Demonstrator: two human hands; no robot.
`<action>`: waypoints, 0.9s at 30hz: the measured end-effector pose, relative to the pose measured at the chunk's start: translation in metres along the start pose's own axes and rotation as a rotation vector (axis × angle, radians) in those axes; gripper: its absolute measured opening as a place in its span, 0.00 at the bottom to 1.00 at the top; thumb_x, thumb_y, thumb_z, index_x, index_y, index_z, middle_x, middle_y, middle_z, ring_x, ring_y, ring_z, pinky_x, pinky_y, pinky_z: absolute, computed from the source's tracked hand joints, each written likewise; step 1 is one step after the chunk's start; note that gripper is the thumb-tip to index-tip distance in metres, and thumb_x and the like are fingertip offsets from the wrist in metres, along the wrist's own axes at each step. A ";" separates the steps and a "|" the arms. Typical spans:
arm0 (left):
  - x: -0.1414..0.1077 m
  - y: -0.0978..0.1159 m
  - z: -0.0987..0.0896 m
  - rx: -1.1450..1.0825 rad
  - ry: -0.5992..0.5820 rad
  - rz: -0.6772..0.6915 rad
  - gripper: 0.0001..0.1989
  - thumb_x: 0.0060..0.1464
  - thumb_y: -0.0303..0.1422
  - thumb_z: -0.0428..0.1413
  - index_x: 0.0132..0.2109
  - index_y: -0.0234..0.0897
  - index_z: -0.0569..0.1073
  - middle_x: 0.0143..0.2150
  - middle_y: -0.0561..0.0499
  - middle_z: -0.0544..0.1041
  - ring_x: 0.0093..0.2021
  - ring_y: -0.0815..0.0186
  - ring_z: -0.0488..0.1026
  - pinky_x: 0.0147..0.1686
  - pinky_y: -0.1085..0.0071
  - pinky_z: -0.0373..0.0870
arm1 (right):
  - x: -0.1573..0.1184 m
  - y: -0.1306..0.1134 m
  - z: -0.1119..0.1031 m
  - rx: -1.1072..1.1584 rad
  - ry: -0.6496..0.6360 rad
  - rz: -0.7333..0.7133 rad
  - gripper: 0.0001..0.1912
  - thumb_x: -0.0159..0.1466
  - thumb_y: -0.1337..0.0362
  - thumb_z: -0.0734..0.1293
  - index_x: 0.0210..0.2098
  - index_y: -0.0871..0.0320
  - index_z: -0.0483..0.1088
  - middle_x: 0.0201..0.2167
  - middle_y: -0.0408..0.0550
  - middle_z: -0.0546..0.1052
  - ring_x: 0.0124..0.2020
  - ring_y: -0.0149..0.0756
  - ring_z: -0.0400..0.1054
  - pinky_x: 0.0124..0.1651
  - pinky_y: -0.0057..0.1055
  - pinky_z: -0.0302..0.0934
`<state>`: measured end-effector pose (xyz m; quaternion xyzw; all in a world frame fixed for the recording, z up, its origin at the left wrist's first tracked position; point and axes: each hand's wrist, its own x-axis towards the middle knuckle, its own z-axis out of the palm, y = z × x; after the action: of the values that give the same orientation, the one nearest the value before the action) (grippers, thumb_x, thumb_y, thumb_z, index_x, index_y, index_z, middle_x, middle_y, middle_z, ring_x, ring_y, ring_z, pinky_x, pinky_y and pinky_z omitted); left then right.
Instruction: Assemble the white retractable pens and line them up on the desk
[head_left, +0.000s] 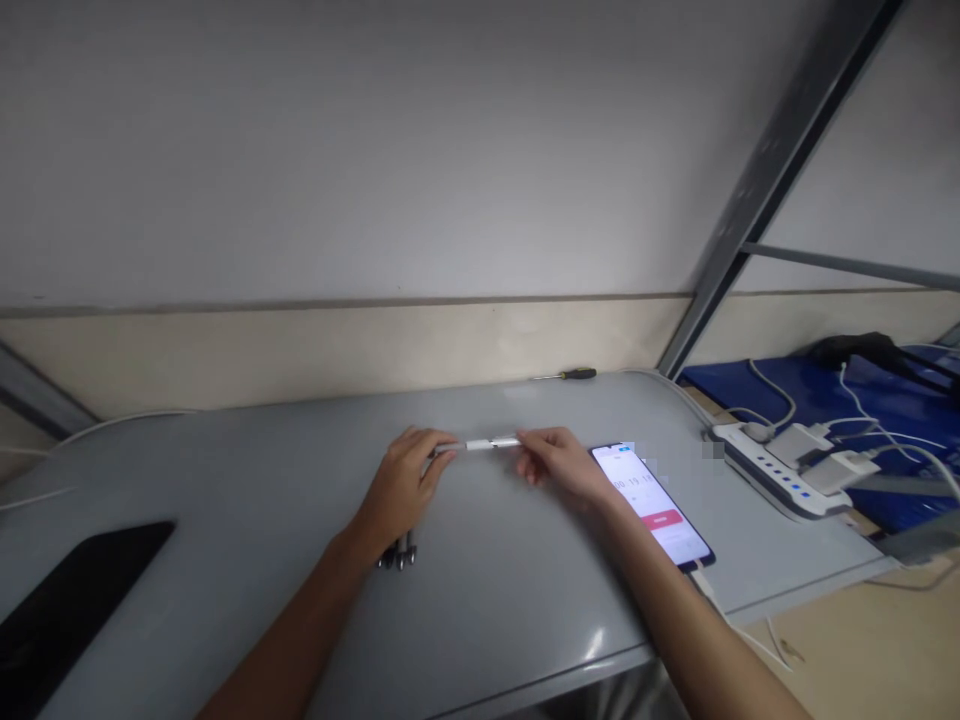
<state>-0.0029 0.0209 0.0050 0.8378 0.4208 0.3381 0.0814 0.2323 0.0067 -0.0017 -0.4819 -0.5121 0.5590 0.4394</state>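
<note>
Left hand (411,475) and right hand (559,462), fingertips of each pinched nearly closed, grip opposite ends of a slim white rod (478,444) lying between them; step judged two-handed alignment of its parts, next move calling for steady, coaxial pressure.

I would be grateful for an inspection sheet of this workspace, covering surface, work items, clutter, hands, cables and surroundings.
Surface: grey tabletop, glossy, light glinting near the front edge.
Work items: slim white-and-silver pen-like rod between the hands; metal-tipped rods partly hidden by the left wrist.
Clutter: screwdriver near the wall; lit phone at right; dark flat object at left, identity unclear.
Hands: left hand pinches one end of the pen-like rod, right hand the other.
Cables: white charging cable at the phone; power strip with chargers plugged in.
Surroundings: pale wall, metal post, blue surface at right.
</note>
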 end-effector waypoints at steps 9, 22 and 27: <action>-0.003 0.013 0.003 0.226 -0.141 0.140 0.15 0.66 0.33 0.40 0.44 0.37 0.71 0.37 0.48 0.74 0.39 0.61 0.67 0.40 0.65 0.61 | -0.004 -0.002 -0.004 0.069 -0.114 0.170 0.20 0.61 0.50 0.66 0.27 0.63 0.72 0.17 0.42 0.69 0.17 0.25 0.57 0.21 0.26 0.46; -0.004 0.002 0.006 0.174 -0.142 -0.035 0.13 0.60 0.26 0.40 0.32 0.38 0.67 0.29 0.50 0.70 0.32 0.63 0.65 0.36 0.66 0.61 | -0.011 -0.005 0.008 -0.279 0.022 -0.303 0.14 0.60 0.55 0.67 0.38 0.58 0.75 0.25 0.42 0.70 0.25 0.29 0.58 0.29 0.27 0.53; -0.004 0.005 0.006 0.160 -0.135 -0.023 0.16 0.65 0.33 0.39 0.33 0.38 0.67 0.30 0.50 0.71 0.34 0.63 0.65 0.38 0.65 0.61 | -0.006 0.001 0.008 -0.281 -0.015 -0.161 0.22 0.64 0.49 0.61 0.32 0.61 0.75 0.21 0.44 0.69 0.21 0.29 0.58 0.26 0.27 0.52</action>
<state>0.0026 0.0158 0.0009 0.8577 0.4496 0.2451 0.0464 0.2249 -0.0009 -0.0023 -0.4919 -0.6255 0.4484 0.4071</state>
